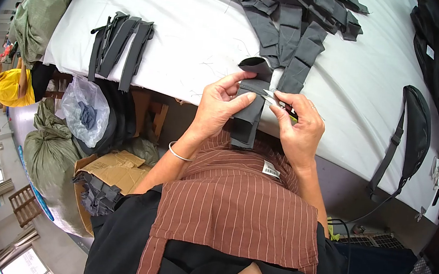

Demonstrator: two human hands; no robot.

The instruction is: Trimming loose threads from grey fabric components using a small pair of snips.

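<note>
Between the thumb and fingers of my left hand [215, 105] is a dark grey fabric strip [246, 123]. Its upper end curls over near the table edge, and its lower part hangs in front of my apron. Closed around small thread snips [269, 96], my right hand [301, 128] has their silver blades against the strip's right edge. Most of the snips' handle is hidden by my fingers. Just beyond my hands, a heap of similar grey strips [289, 33] spreads across the white-covered table [187, 40].
Several folded dark strips [116, 50] lie at the table's left edge. A black waist bag [416, 134] rests on the right. Below left are a cardboard box [116, 171], a clear plastic bag [79, 95] and a green sack [50, 157]. A person in yellow [13, 87] is farther left.
</note>
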